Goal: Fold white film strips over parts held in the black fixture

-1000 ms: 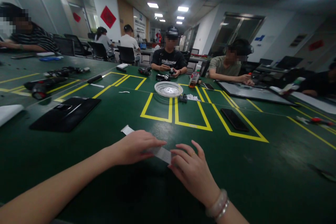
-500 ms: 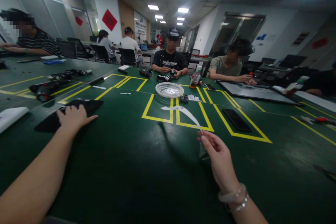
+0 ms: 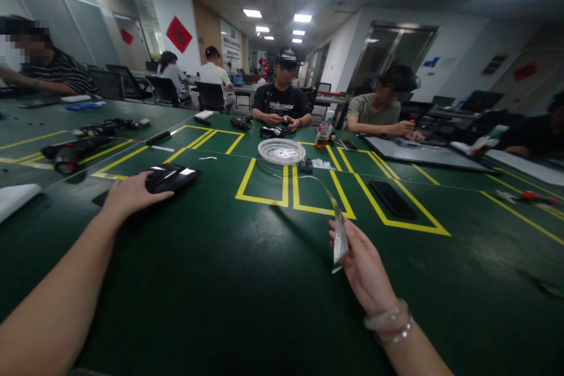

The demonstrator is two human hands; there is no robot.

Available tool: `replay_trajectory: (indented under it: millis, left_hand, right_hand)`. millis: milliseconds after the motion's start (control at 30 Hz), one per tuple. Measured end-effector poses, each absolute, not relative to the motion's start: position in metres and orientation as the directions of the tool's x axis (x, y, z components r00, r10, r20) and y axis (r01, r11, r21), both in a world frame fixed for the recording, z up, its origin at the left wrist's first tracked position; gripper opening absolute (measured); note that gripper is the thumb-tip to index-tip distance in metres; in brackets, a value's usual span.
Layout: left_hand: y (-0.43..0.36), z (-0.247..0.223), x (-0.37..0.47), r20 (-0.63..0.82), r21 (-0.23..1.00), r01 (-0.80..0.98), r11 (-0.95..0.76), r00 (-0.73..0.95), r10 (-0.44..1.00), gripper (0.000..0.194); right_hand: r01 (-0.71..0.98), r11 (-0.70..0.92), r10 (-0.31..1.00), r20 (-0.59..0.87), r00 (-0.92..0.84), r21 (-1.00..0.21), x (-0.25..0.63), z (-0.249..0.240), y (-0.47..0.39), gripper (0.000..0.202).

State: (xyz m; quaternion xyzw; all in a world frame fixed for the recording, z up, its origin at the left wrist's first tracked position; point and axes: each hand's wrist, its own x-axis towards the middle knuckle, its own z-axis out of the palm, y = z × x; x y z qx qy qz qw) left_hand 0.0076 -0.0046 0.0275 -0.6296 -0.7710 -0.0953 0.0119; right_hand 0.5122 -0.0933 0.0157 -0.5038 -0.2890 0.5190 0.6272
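Observation:
My left hand (image 3: 128, 195) is at a black, flat, glossy piece (image 3: 177, 178) on the left of the table, its kind unclear. The fingers are curled over its left side, partly hidden, and the thumb stretches along its near edge. My right hand (image 3: 362, 258), with bracelets at the wrist, pinches a long thin pale strip (image 3: 340, 241) between thumb and fingers. The strip's wide end hangs at the palm. Its narrow part curves up and away toward the white plastic basket (image 3: 282, 160).
Yellow tape (image 3: 264, 198) marks rectangles on the green table (image 3: 220, 282). A black phone-like slab (image 3: 392, 198) lies right, a bottle (image 3: 324, 134) behind the basket, and a black tool (image 3: 73, 153) far left. Across the table, a person (image 3: 282, 97) handles small parts.
My left hand has gone from lying spread on the black piece to curling over its side, and the piece has shifted right. The strip has turned in my right hand, its wide end now showing.

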Motion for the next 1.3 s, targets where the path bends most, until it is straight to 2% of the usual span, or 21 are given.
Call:
replay_trajectory:
  millis: [167, 333, 433, 533, 700, 800, 900, 967, 1033, 1167, 1300]
  left_hand:
    - [-0.004, 0.027, 0.084, 0.176, 0.148, 0.962, -0.231, 0.204, 0.963, 0.088]
    - [-0.035, 0.018, 0.172, 0.204, 0.227, 0.696, -0.681, 0.650, 0.732, 0.090]
    - [-0.056, 0.014, 0.206, 0.185, 0.251, 0.554, -0.794, 0.777, 0.601, 0.096]
    - [-0.066, 0.008, 0.222, 0.184, 0.261, 0.491, -0.832, 0.820, 0.542, 0.102]
    - [-0.063, -0.004, 0.227, 0.199, 0.230, 0.479, -0.847, 0.829, 0.522, 0.100]
    - [-0.066, -0.004, 0.225, 0.264, 0.130, 0.398, -0.908, 0.869, 0.419, 0.086]
    - [-0.075, 0.002, 0.224, 0.363, 0.029, 0.322, -0.946, 0.879, 0.310, 0.055]
    - [-0.082, 0.005, 0.224, 0.415, -0.035, 0.346, -0.938, 0.859, 0.301, 0.034]
    - [-0.086, 0.006, 0.225, 0.445, -0.099, 0.385, -0.917, 0.842, 0.306, 0.021]
    - [-0.087, 0.000, 0.227, 0.382, -0.128, 0.414, -0.901, 0.859, 0.340, 0.020]
    - [-0.086, -0.006, 0.232, 0.246, -0.099, 0.458, -0.883, 0.871, 0.425, 0.027]
  right_hand:
    - [-0.406, -0.074, 0.929, -0.211, 0.303, -0.911, 0.516, 0.016, -0.093, 0.041]
    - [-0.358, -0.057, 0.934, -0.176, 0.310, -0.932, 0.517, 0.013, -0.091, 0.048]
    - [-0.280, -0.013, 0.942, -0.106, 0.318, -0.960, 0.517, 0.010, -0.090, 0.051]
    - [-0.161, 0.069, 0.958, 0.020, 0.286, -0.985, 0.517, 0.007, -0.091, 0.050]
    - [0.175, 0.222, 0.970, 0.235, 0.061, -0.959, 0.512, 0.006, -0.094, 0.041]
    - [0.376, 0.323, 0.946, 0.303, -0.112, -0.869, 0.507, 0.004, -0.098, 0.032]
    - [0.516, 0.467, 0.883, 0.350, -0.311, -0.718, 0.503, 0.004, -0.103, 0.028]
    - [0.585, 0.561, 0.825, 0.336, -0.455, -0.586, 0.500, 0.006, -0.107, 0.029]
    - [0.638, 0.619, 0.782, 0.280, -0.557, -0.458, 0.498, 0.008, -0.112, 0.033]
    - [0.714, 0.653, 0.758, 0.201, -0.621, -0.253, 0.494, 0.011, -0.118, 0.035]
    - [0.739, 0.659, 0.748, 0.228, -0.623, -0.142, 0.489, 0.016, -0.122, 0.030]
